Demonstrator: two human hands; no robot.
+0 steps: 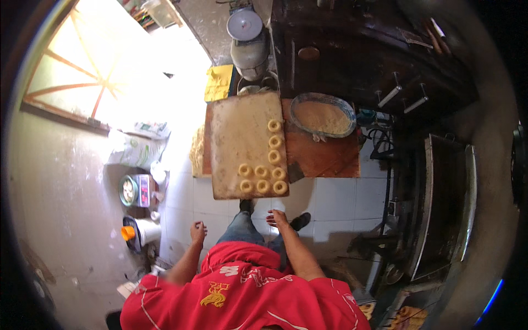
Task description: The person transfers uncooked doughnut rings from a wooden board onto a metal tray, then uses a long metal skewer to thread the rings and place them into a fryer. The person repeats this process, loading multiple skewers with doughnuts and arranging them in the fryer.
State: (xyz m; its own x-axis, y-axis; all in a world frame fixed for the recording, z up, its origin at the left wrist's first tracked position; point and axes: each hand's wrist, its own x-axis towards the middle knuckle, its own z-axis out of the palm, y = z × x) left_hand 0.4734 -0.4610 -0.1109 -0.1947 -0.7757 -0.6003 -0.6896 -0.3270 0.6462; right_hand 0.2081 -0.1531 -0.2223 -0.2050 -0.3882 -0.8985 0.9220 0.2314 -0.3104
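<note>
A large floured board [242, 126] lies ahead of me, with several raw dough rings [263, 172] set out along its right edge and near right corner. My left hand [198, 231] hangs short of the board's near left corner, fingers loosely bent and apart, nothing in it. Below the near right corner is my right hand [276, 218], palm turned inward and fingers spread, also holding nothing. Neither hand touches the board. An oval tub [345, 132] of pale flour or meal stands to the board's right.
The board rests on a reddish-brown tabletop [324, 159]. Behind it are a yellow block [219, 82] and a mixer-like machine [250, 52]. At left stand a scale [144, 190] with a bowl and a white bucket [148, 231]. Dark metal racks or trays [440, 203] line the right.
</note>
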